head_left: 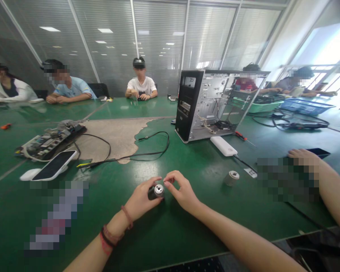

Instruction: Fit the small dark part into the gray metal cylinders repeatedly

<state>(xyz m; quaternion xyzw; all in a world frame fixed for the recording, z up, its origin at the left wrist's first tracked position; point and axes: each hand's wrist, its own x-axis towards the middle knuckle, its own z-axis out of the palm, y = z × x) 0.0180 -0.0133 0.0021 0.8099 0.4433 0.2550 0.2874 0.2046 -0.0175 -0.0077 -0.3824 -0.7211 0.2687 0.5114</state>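
Near the middle of the green table, my left hand (141, 198) curls its thumb and fingers around a small metal cylinder (159, 190) with a bright top face and dark openings in it. Beside that cylinder, my right hand (184, 190) brings its thumb and forefinger together in a pinch, close to the left fingertips. Whatever sits in the pinch, if anything, is too small to make out. A second, similar metal cylinder (231, 178) stands upright on the table to the right of my right hand.
Ahead stands an open computer case (184, 109). A white power bank (223, 146) and a red screwdriver (240, 136) lie near it. At left are a phone (55, 165), a circuit assembly (51, 139) and a black cable (147, 153). A neighbour's hand (306, 158) rests at right; several people sit around.
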